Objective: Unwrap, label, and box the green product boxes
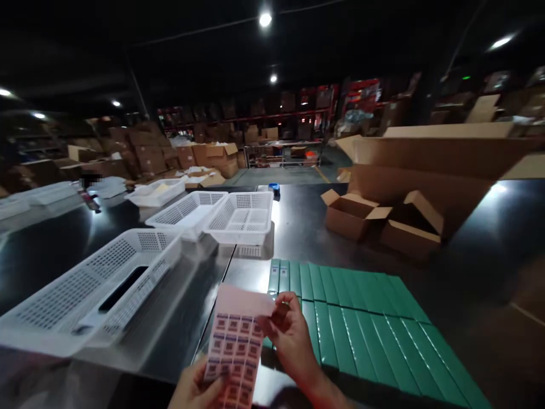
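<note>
A sheet of QR-code stickers (232,345) is held up over the near edge of the table, its upper strip blank. My left hand (196,387) grips its lower left part, with the thumb lying over the printed codes. At the sheet's upper right edge, my right hand (296,341) is closed in a pinch; whether a loose sticker is between the fingertips cannot be made out. Just right of that hand lie two rows of slim green boxes (366,335), packed side by side. Two boxes at the far left end carry small white QR stickers (275,271).
White perforated baskets (244,234) stand to the left; the nearest contains a dark flat object (123,288). Two small open cartons (347,218) sit at right before a large open carton (426,165). A blue tape roll (273,186) lies at the far table edge.
</note>
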